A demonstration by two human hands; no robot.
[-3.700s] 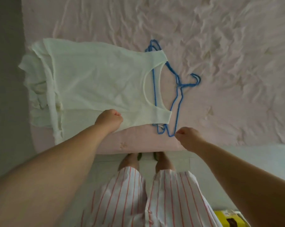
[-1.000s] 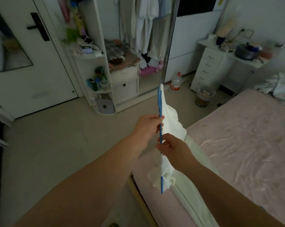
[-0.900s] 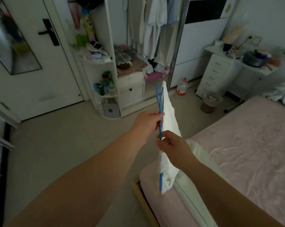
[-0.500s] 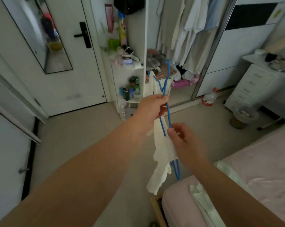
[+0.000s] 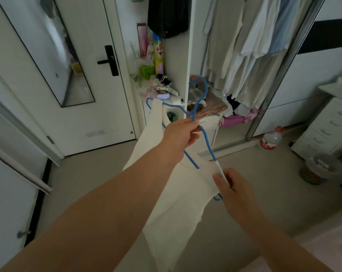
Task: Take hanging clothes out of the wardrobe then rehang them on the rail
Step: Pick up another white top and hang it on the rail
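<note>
Nearest the camera, the right hand [image 5: 234,188] pinches the shoulder strap of a white sleeveless top [image 5: 178,195] at the lower end of a blue wire hanger [image 5: 202,122], thumb and fingers closed on cloth and wire together. Slightly farther out, the left hand [image 5: 181,137] is closed around the hanger's neck just below its hook, which curves upward toward the wardrobe. The top is threaded on the hanger and hangs down between the two forearms, above the pale floor [image 5: 91,179]; the hanger is tilted, one shoulder high at left, the other low at right. At lower right, a corner of the pink bed [image 5: 323,246]. Beyond the hands stands an open shelf unit [image 5: 188,55] crowded with small items, and to its right the open wardrobe [image 5: 284,61], where pale garments [image 5: 244,42] hang from above. A white door [image 5: 99,79] with a black handle lies at left; a white drawer unit [image 5: 327,126] stands at far right.
</note>
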